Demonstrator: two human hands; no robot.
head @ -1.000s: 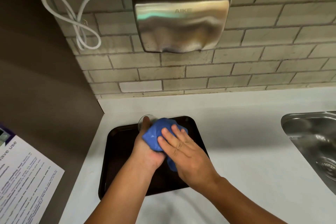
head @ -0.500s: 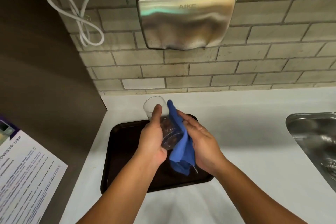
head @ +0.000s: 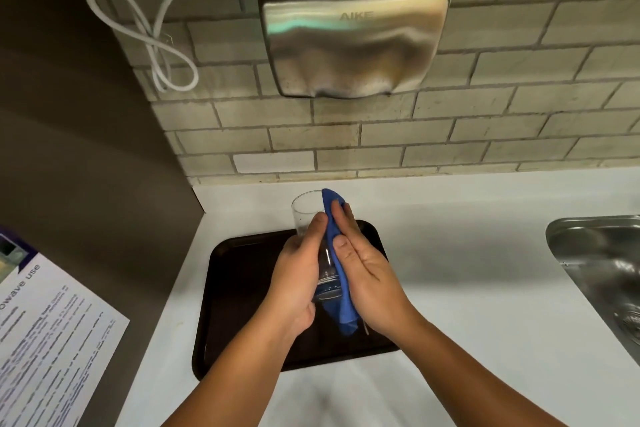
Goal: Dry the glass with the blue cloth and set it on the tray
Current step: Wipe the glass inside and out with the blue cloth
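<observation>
From the head camera I saw the clear, straight-sided drinking glass (head: pixel 309 218) held above the far half of the dark brown rectangular plastic tray (head: pixel 242 274), tilted with its open rim pointing away from me and a little to the left; I could not tell whether its base touched the tray. My left hand (head: pixel 298 281) was wrapped round the glass's near left side, fingers curled together against the wall and the thumb lying along its top. My right hand (head: pixel 367 274) pressed the blue cloth (head: pixel 337 274) flat against the right side of the glass, fingers extended and held close together, thumb laid over the fabric near the middle. The cloth ran from just beyond the rim at the far end down to a loose corner hanging past the base at the near end, sandwiched between my right palm and the glass. The tray sat on the white countertop (head: pixel 467 270), close to the grey side panel on the left. A stainless-steel sink (head: pixel 602 263) lay at the right edge, well apart from the tray. On the beige brick-tiled wall (head: pixel 519 128) beyond hung a brushed-metal hand dryer (head: pixel 353 35), with a looped white cable (head: pixel 162 45) to its left. A printed paper notice (head: pixel 48 333) showed at the near left.
</observation>
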